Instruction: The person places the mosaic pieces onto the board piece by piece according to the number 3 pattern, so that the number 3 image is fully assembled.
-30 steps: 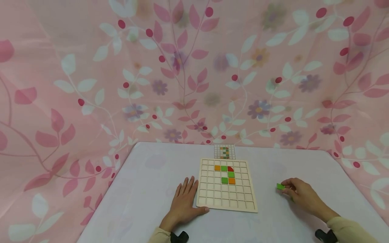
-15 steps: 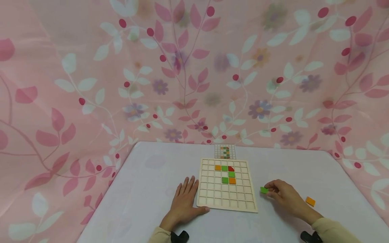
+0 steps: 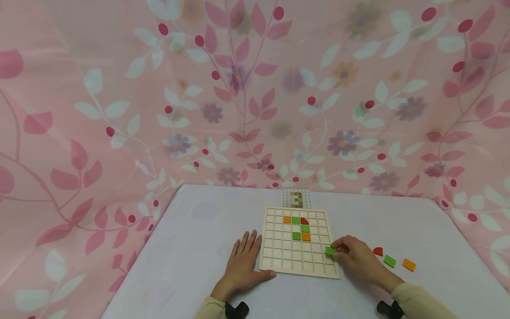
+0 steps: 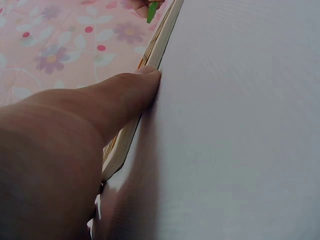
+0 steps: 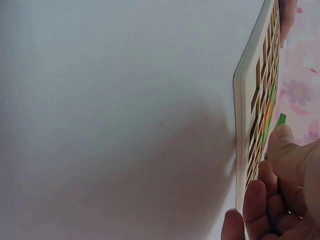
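left hand: left hand [image 3: 242, 261] lies flat on the white table [image 3: 191, 248], fingers straight and relaxed, holding nothing; thumb [image 4: 131, 95] pressed against the near-left edge of the board
board: square wooden grid board [image 3: 279, 259] at table centre, flat, between the two hands
tiles in board: orange, green and red tiles in the upper rows, then green square tile [image 3: 305, 228], and green plus orange below it, all seated in cells
pattern card: small printed grid card [image 3: 296, 198] just beyond the board's far edge
held tile: green square wooden tile [image 3: 330, 250] at the board's right edge, lower rows; seated or lifted, cannot tell
right hand: right hand [image 3: 356, 259] pinches held tile, fingers curled
loose tiles: red quarter-round tile [image 3: 378, 251], green tile [image 3: 390, 261], orange tile [image 3: 408, 265] on the table right of the right hand, apart from one another
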Tool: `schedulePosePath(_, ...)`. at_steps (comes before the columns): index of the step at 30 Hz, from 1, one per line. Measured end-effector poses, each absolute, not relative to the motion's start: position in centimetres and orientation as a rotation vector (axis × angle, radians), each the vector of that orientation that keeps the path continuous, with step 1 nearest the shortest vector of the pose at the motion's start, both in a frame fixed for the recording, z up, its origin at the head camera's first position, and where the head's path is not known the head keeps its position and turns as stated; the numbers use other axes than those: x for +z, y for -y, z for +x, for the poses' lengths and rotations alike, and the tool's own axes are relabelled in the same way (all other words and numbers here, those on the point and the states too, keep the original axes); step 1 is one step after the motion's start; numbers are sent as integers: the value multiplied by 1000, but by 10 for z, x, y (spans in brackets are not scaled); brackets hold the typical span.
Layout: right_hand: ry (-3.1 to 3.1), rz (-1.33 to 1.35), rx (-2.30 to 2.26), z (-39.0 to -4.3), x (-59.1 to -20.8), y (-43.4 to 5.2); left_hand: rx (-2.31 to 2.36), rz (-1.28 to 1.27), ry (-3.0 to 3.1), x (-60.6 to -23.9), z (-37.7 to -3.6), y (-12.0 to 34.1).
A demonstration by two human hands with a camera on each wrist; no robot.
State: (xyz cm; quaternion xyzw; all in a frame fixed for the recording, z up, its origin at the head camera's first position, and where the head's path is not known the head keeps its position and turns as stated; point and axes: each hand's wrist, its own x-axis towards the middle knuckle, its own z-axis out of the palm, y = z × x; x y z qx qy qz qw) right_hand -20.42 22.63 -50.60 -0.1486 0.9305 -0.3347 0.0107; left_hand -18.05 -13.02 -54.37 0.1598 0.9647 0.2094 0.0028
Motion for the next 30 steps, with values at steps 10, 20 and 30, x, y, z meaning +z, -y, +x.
schedulePosePath(10, -2952, -479, -982, -212, -502, -205, 657, 498, -3033, -543, -181, 130)
schedulePosePath(20, -2976, -516, -976, -215, -504, -180, 680, 495, -3022, -546, -181, 130)
schedulePosePath(30, -2944, -417, -954, -219, -509, -168, 668, 470, -3013, -545, -180, 130)
